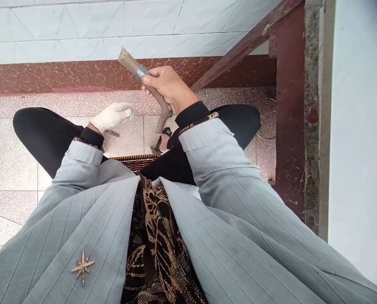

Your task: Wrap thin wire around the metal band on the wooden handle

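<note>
My right hand (166,84), bare, grips a bent wooden stick (129,63) by its middle. The upper end of the stick points up and left, and its lower end bends down near my shoe. A band of silvery wire (140,72) is wound around the stick just beside my thumb. Lower and to the left, my left hand (112,116) wears a white knitted glove. Its fingers are curled together, apart from the stick; what they hold, if anything, is hidden. Beneath that hand shows a small brown piece (113,133), too little visible to name.
My knees are spread over a speckled tile floor (11,152). Between them is the rim of a woven wicker seat (137,158). A dark red wooden frame (288,105) with a slanting brace stands close on the right. White wall tiles (96,21) rise ahead. A thin cable (266,137) loops near the frame.
</note>
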`<action>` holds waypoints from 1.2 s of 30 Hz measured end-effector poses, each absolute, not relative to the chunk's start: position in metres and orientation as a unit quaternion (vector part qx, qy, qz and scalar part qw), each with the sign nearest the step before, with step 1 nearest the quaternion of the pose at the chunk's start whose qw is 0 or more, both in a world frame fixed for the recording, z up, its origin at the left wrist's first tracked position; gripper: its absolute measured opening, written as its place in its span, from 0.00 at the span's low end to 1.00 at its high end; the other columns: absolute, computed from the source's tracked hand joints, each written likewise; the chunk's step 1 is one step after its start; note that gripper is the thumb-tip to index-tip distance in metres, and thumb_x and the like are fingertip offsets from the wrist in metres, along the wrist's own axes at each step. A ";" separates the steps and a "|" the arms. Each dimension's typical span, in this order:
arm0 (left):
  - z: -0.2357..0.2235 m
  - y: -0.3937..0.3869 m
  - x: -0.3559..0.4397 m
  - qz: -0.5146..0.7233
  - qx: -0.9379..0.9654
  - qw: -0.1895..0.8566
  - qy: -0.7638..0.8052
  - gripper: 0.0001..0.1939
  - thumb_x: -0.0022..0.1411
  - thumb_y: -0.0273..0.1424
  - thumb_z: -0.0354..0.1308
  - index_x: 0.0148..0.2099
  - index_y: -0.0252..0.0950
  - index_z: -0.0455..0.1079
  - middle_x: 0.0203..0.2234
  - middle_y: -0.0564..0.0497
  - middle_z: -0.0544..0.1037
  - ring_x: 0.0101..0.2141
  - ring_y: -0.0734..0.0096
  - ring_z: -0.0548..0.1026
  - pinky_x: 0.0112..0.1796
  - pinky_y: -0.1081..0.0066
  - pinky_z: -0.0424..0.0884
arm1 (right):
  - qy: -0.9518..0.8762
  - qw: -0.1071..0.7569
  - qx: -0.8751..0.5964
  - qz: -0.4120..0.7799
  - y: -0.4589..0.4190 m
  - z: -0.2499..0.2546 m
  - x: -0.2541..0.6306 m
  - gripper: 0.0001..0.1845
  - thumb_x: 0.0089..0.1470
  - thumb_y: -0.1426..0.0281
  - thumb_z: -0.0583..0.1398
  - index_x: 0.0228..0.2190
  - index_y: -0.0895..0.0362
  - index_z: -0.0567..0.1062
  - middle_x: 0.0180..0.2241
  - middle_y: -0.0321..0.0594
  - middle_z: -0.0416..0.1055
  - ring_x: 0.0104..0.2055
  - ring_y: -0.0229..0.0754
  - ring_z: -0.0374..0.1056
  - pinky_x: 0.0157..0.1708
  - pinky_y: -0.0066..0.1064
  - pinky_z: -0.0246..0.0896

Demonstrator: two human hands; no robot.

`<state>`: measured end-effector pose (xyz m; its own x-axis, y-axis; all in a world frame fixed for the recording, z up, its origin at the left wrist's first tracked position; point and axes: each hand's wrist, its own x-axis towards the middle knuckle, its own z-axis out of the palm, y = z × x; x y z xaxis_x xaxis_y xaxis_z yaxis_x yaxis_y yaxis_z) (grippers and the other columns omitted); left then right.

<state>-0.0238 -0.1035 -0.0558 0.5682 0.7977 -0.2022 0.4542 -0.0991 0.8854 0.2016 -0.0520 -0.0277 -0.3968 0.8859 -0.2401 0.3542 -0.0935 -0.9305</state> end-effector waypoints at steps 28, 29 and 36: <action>-0.062 -0.102 -0.032 0.179 0.726 0.527 0.403 0.12 0.67 0.34 0.54 0.33 0.33 0.71 0.26 0.52 0.72 0.25 0.78 0.66 0.31 0.74 0.64 | -0.604 0.233 -0.460 0.608 -0.055 -0.014 0.210 0.12 0.62 0.68 0.66 0.28 0.60 0.73 0.25 0.36 0.69 0.27 0.31 0.60 0.29 0.26 0.57; -0.061 -0.101 -0.032 0.171 0.730 0.527 0.400 0.12 0.67 0.34 0.54 0.33 0.33 0.71 0.25 0.53 0.71 0.25 0.78 0.65 0.31 0.74 0.64 | -0.601 0.231 -0.476 0.599 -0.055 -0.013 0.208 0.12 0.64 0.72 0.63 0.27 0.60 0.72 0.24 0.35 0.67 0.26 0.30 0.59 0.28 0.26 0.56; -0.049 -0.102 -0.032 0.118 0.789 0.439 0.414 0.13 0.66 0.33 0.52 0.33 0.33 0.73 0.23 0.54 0.69 0.27 0.75 0.64 0.35 0.71 0.63 | -0.689 0.119 -0.563 0.441 -0.053 -0.020 0.202 0.06 0.59 0.71 0.64 0.31 0.61 0.78 0.22 0.35 0.67 0.25 0.34 0.63 0.29 0.29 0.56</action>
<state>-0.0315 -0.1019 -0.0487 0.6298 0.7563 -0.1769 0.5494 -0.2727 0.7898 0.2017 -0.0531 -0.0198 -0.3373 0.8806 -0.3330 0.6717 -0.0227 -0.7405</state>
